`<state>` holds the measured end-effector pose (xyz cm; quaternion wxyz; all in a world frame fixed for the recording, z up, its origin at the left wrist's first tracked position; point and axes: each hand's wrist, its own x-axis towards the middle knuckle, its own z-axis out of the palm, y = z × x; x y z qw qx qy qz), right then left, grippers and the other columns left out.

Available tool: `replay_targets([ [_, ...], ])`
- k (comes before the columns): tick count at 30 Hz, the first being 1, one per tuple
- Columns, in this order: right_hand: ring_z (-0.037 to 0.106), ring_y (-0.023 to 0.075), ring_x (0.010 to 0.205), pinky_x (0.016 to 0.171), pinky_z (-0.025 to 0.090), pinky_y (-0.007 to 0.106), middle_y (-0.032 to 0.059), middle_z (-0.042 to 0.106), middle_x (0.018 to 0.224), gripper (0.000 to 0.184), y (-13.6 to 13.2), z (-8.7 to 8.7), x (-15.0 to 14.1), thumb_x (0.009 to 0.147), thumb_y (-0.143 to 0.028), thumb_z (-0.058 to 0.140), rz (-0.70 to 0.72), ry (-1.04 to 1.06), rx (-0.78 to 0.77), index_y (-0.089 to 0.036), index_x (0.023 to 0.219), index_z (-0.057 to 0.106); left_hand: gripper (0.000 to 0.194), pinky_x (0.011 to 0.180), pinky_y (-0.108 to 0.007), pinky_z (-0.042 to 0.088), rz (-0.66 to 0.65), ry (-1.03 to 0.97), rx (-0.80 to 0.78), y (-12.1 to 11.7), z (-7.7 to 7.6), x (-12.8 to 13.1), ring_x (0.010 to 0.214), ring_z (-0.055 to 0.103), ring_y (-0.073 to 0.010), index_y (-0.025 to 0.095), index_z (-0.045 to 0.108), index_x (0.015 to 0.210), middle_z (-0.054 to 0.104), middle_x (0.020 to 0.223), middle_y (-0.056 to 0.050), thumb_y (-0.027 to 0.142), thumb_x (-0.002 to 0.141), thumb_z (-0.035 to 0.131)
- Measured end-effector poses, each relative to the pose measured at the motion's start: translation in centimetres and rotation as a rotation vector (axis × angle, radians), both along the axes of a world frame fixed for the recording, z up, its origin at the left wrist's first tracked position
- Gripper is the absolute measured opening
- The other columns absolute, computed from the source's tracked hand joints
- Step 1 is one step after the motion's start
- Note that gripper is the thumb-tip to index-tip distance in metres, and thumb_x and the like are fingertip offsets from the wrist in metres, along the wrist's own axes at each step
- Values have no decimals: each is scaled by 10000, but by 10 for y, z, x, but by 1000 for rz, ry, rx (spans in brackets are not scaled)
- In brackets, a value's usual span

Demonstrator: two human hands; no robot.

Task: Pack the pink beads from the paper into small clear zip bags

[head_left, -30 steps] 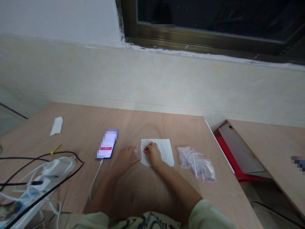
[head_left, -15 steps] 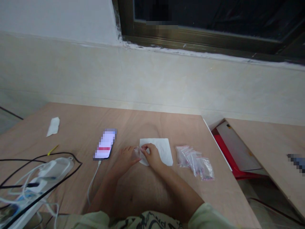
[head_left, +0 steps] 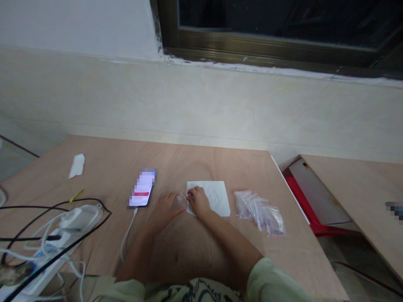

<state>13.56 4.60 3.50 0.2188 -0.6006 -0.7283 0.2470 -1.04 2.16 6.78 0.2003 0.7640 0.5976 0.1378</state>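
Observation:
A small clear plastic bag [head_left: 180,201] lies on the wooden table, held down between the thumb and fingers of my left hand [head_left: 165,206]. Just right of it, my right hand [head_left: 199,202] rests over the left part of a white paper sheet [head_left: 219,199]. Its fingers are bent together, with the tips close to the bag's right edge. Whatever sits between those fingertips is too small to make out. Several flat clear zip bags [head_left: 260,212] with reddish top edges lie overlapping to the right of the paper.
A lit phone [head_left: 142,188] with a white charging cable [head_left: 127,230] lies left of my hands. At the lower left, a white power strip [head_left: 78,220] sits among tangled cords. A torn white paper piece [head_left: 77,165] is farther back. The table's right edge borders a gap.
My right hand's fingers moved left onto the bag's edge, then curled down over the paper's left side. My left hand stayed on the bag. The view shifted slightly.

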Motion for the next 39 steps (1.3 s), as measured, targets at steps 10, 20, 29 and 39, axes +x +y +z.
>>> replay_targets([
  [10, 511, 174, 803, 774, 369, 317, 51, 591, 795, 97, -12, 28, 6, 716, -233, 572, -97, 297, 62, -197, 761, 651, 387, 832, -399, 387, 10, -107, 23, 7, -11, 6, 960, 527, -252, 139, 507, 995, 586, 994, -115, 298, 652, 594],
  [20, 524, 164, 777, 692, 412, 297, 38, 611, 782, 123, -37, 40, 37, 747, -250, 499, -114, 473, 11, -189, 746, 605, 320, 774, -297, 446, 2, -539, -105, 2, 4, 21, 881, 563, -184, 161, 485, 976, 589, 916, -46, 334, 711, 532],
  [29, 520, 119, 572, 543, 391, 234, 7, 589, 624, 204, -51, 31, 66, 645, -357, 603, -234, 833, -221, -164, 700, 566, 229, 676, -255, 462, -53, -625, -200, -11, 22, 22, 732, 588, -145, 181, 613, 802, 648, 766, -6, 351, 760, 466],
  [39, 505, 124, 608, 566, 398, 236, 3, 572, 669, 199, -59, 38, 70, 661, -377, 578, -229, 806, -153, -179, 658, 561, 214, 671, -250, 450, -50, -600, -173, -13, 31, 33, 711, 586, -147, 168, 620, 724, 639, 703, -8, 335, 739, 488],
])
